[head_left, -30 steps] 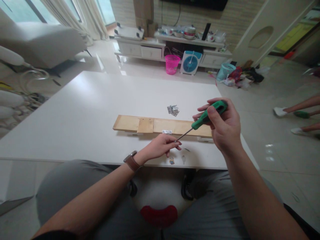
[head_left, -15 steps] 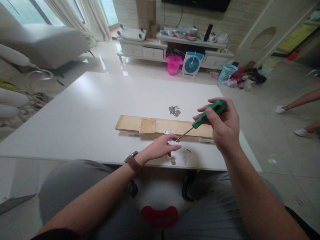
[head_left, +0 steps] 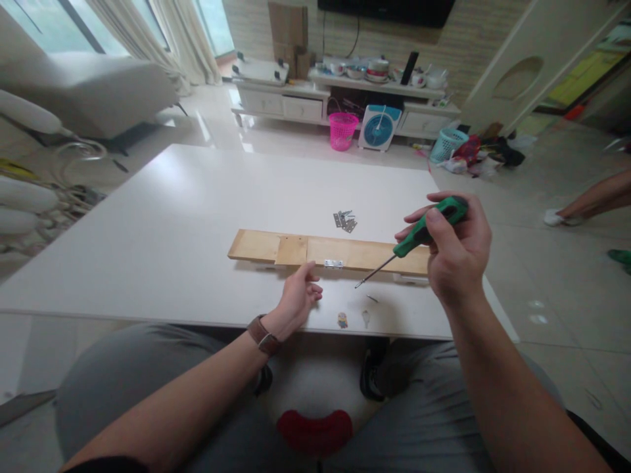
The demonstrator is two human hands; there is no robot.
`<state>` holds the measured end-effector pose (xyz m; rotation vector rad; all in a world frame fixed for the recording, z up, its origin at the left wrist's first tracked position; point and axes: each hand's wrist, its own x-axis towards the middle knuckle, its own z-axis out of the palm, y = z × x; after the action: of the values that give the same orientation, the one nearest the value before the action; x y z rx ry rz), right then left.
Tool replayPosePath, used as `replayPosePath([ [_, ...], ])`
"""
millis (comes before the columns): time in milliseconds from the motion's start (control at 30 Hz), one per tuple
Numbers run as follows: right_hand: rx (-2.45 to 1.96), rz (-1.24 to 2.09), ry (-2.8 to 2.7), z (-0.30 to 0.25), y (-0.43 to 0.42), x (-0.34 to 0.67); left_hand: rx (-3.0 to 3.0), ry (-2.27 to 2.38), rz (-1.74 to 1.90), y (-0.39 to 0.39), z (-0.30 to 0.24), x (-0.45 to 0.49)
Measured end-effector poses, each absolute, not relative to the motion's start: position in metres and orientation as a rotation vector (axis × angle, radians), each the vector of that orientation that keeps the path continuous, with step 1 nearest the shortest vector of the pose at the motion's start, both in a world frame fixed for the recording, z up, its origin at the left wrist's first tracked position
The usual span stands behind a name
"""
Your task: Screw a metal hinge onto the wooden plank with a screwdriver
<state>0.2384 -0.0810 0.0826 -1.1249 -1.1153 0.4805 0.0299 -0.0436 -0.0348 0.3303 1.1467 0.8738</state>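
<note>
A green-and-black screwdriver (head_left: 426, 231) is gripped in my right hand (head_left: 461, 253), its shaft slanting down to the left over the table. My left hand (head_left: 296, 295) is at the near edge of a long wooden board (head_left: 355, 251), fingers loosely curled and apart from the thumb, nothing seen in them. Whether the thumb touches the board is unclear. On that same edge sits a metal hinge (head_left: 334, 264). A short wooden piece (head_left: 291, 250) lies across the board. A small dark metal piece, perhaps a screw (head_left: 372, 298), rests below the screwdriver tip.
Beyond the board, several hinges and screws (head_left: 345, 221) lie in a pile on the white table (head_left: 197, 197). Two small stickers (head_left: 342, 320) mark its near edge. Across the floor stand a pink basket (head_left: 342, 131) and a blue fan (head_left: 379, 128). Another person's legs (head_left: 599, 197) show at right.
My left hand has moved left, away from the screwdriver tip, to the board's near edge, and its fingers have curled. My right hand has shifted slightly right with the screwdriver.
</note>
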Motion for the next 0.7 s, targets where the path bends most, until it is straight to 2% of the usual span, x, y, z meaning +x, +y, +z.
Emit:
replayPosePath([
  [200,-1.144,0.467,-1.126,0.081,-0.080,0.238,0.119,1.211,1.200,-0.025,-0.034,0.025],
  [533,-1.082,0.453,-1.082,0.077,-0.076,0.244,0.252,1.174,1.345,-0.037,-0.036,0.034],
  [700,-1.075,0.423,-1.074,0.078,-0.075,0.246,0.335,1.039,1.300,-0.045,-0.033,0.035],
])
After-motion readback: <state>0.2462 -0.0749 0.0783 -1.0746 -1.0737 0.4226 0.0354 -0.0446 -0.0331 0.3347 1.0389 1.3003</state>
